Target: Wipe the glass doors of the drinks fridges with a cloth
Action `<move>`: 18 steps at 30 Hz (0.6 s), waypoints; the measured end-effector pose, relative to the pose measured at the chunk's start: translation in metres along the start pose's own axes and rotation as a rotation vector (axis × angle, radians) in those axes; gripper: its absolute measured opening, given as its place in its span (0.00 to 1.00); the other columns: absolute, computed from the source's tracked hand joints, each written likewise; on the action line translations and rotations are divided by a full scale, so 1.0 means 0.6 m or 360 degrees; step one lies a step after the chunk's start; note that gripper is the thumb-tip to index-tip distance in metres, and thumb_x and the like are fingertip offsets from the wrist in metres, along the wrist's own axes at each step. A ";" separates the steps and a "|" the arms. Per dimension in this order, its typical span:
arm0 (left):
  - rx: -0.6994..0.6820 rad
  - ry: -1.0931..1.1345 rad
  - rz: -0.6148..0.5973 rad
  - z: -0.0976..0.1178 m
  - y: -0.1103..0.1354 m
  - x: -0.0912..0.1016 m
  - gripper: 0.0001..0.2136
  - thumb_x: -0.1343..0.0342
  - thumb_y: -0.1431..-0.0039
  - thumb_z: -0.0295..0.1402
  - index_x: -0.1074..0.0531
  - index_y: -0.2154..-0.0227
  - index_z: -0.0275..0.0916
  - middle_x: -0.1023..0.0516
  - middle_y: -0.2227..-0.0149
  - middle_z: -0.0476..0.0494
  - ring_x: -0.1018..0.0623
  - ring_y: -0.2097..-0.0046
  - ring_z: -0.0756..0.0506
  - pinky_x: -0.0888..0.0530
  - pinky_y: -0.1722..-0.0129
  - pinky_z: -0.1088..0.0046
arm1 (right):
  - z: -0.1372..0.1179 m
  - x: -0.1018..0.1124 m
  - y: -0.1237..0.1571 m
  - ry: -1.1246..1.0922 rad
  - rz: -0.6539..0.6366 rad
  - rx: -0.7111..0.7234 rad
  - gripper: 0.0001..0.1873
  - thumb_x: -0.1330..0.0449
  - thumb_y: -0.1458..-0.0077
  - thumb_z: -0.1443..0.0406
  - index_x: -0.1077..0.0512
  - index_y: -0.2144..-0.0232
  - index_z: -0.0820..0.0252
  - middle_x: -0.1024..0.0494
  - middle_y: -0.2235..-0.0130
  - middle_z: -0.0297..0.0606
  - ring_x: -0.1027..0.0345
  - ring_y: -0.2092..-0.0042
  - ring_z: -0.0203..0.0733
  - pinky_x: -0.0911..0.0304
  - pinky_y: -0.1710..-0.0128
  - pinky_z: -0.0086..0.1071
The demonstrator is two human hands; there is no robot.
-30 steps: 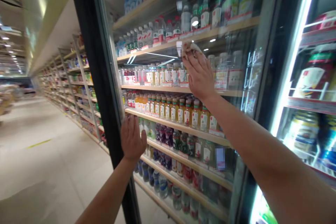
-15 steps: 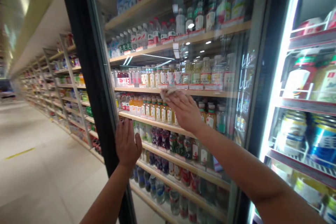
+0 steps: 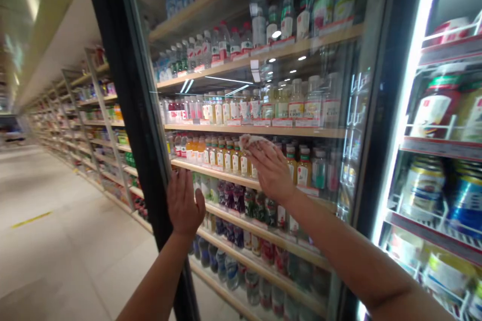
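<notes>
A glass door (image 3: 301, 65) with a black frame (image 3: 124, 85) stands open in front of me. My right hand (image 3: 274, 168) presses a crumpled pale cloth (image 3: 253, 141) against the middle of the pane, fingers stretched over it; part of the cloth is hidden under them. Lower and to the left, my left hand (image 3: 185, 203) lies flat on the door's frame edge and the glass beside it. Its fingers are extended, the thumb a little apart, and nothing is in it. Ceiling lights reflect in the pane.
Through the glass, wooden shelves (image 3: 256, 130) hold rows of drink bottles (image 3: 229, 158). At right is a lit cooler with wire racks and bottles (image 3: 437, 103) and cans (image 3: 469, 195). Stocked store shelving (image 3: 109, 110) runs along the aisle at left, above a pale floor (image 3: 48, 256).
My right hand and the cloth have slid slightly right and down over the glass. My left hand stays at the frame almost unmoved.
</notes>
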State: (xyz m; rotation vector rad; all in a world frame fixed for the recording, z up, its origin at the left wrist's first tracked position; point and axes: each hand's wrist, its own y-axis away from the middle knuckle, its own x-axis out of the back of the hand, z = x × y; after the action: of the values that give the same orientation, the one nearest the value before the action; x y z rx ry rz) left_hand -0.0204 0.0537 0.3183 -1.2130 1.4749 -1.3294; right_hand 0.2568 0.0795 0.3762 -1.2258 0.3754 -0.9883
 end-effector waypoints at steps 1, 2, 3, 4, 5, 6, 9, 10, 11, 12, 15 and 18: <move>0.0017 0.0003 -0.0008 -0.001 0.001 -0.001 0.33 0.51 0.29 0.29 0.55 0.25 0.39 0.42 0.29 0.29 0.47 0.26 0.31 0.42 0.30 0.43 | -0.010 -0.006 0.012 -0.0009 0.0005 -0.0037 0.28 0.48 0.35 0.71 0.33 0.34 0.56 0.31 0.33 0.37 0.50 0.27 0.47 0.56 0.25 0.51; 0.0033 0.0007 -0.0017 -0.001 0.002 -0.002 0.33 0.52 0.29 0.29 0.54 0.25 0.39 0.42 0.29 0.29 0.47 0.26 0.31 0.41 0.30 0.42 | -0.026 -0.015 0.031 -0.0039 -0.0014 0.0011 0.27 0.48 0.35 0.71 0.32 0.35 0.57 0.31 0.34 0.38 0.50 0.27 0.47 0.54 0.26 0.51; 0.0047 0.0008 -0.0023 -0.002 0.002 -0.003 0.33 0.52 0.29 0.29 0.54 0.25 0.39 0.42 0.29 0.29 0.47 0.26 0.31 0.41 0.30 0.42 | -0.043 -0.026 0.054 -0.0079 -0.0068 0.0133 0.26 0.47 0.35 0.70 0.30 0.37 0.58 0.30 0.34 0.38 0.48 0.28 0.48 0.51 0.26 0.50; 0.0052 0.0007 -0.0026 -0.003 0.002 -0.004 0.32 0.52 0.29 0.30 0.54 0.25 0.39 0.42 0.29 0.29 0.46 0.26 0.31 0.41 0.30 0.42 | -0.058 -0.037 0.078 -0.0132 -0.0124 0.0342 0.23 0.47 0.35 0.69 0.27 0.40 0.59 0.28 0.35 0.37 0.46 0.29 0.46 0.48 0.27 0.46; 0.0047 0.0008 -0.0021 -0.003 0.002 -0.005 0.32 0.52 0.29 0.29 0.54 0.25 0.39 0.42 0.29 0.29 0.46 0.26 0.31 0.41 0.30 0.42 | -0.069 -0.045 0.098 -0.0184 -0.0148 0.0578 0.21 0.47 0.35 0.67 0.25 0.43 0.59 0.27 0.36 0.36 0.43 0.30 0.44 0.45 0.29 0.44; 0.0035 0.0009 -0.0013 -0.004 0.002 -0.005 0.33 0.52 0.29 0.29 0.54 0.25 0.39 0.42 0.29 0.28 0.46 0.26 0.31 0.41 0.30 0.43 | -0.073 -0.050 0.111 -0.0204 -0.0160 0.0741 0.19 0.47 0.34 0.67 0.23 0.45 0.59 0.26 0.37 0.35 0.41 0.31 0.43 0.43 0.29 0.42; -0.0002 0.0013 0.0010 -0.004 0.002 -0.005 0.34 0.51 0.30 0.27 0.54 0.25 0.38 0.42 0.29 0.28 0.46 0.26 0.32 0.41 0.30 0.44 | -0.048 -0.038 0.096 -0.0143 -0.0136 0.0700 0.20 0.48 0.34 0.67 0.24 0.44 0.57 0.24 0.39 0.34 0.41 0.31 0.42 0.45 0.28 0.43; -0.0011 0.0015 0.0021 -0.004 0.001 -0.005 0.34 0.50 0.31 0.27 0.54 0.25 0.38 0.42 0.29 0.28 0.46 0.26 0.32 0.41 0.30 0.44 | -0.036 -0.030 0.079 -0.0089 -0.0109 0.0530 0.22 0.48 0.34 0.68 0.25 0.42 0.56 0.25 0.38 0.34 0.42 0.30 0.42 0.48 0.27 0.44; -0.0017 0.0017 0.0026 -0.005 0.001 -0.005 0.34 0.50 0.31 0.27 0.54 0.25 0.38 0.42 0.29 0.28 0.46 0.26 0.33 0.41 0.30 0.45 | -0.026 -0.022 0.061 -0.0032 -0.0078 0.0346 0.24 0.48 0.35 0.69 0.27 0.40 0.55 0.26 0.37 0.35 0.45 0.29 0.43 0.51 0.26 0.45; -0.0017 0.0018 0.0026 -0.005 0.002 -0.006 0.34 0.50 0.31 0.27 0.53 0.25 0.38 0.42 0.29 0.28 0.46 0.26 0.33 0.41 0.30 0.45 | -0.021 -0.017 0.048 0.0014 -0.0044 0.0176 0.25 0.48 0.35 0.70 0.29 0.38 0.55 0.28 0.35 0.35 0.47 0.28 0.45 0.54 0.25 0.47; 0.0006 0.0039 0.0022 -0.007 0.003 -0.007 0.33 0.50 0.31 0.28 0.52 0.25 0.38 0.42 0.29 0.29 0.47 0.26 0.33 0.42 0.29 0.45 | -0.041 -0.024 0.052 0.0009 -0.0011 0.0058 0.26 0.47 0.35 0.69 0.30 0.37 0.58 0.30 0.34 0.36 0.48 0.27 0.48 0.54 0.26 0.49; 0.0035 0.0056 0.0013 -0.007 0.003 -0.008 0.32 0.51 0.30 0.29 0.52 0.26 0.39 0.42 0.29 0.30 0.46 0.26 0.33 0.42 0.29 0.45 | -0.075 -0.047 0.103 -0.0148 -0.0120 0.0515 0.20 0.47 0.33 0.67 0.25 0.43 0.58 0.26 0.37 0.33 0.42 0.30 0.43 0.46 0.29 0.42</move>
State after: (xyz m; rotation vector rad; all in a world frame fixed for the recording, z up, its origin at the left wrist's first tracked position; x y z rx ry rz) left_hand -0.0238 0.0593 0.3169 -1.1738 1.4847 -1.3640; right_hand 0.2351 0.0750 0.2976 -0.9923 0.0909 -1.0080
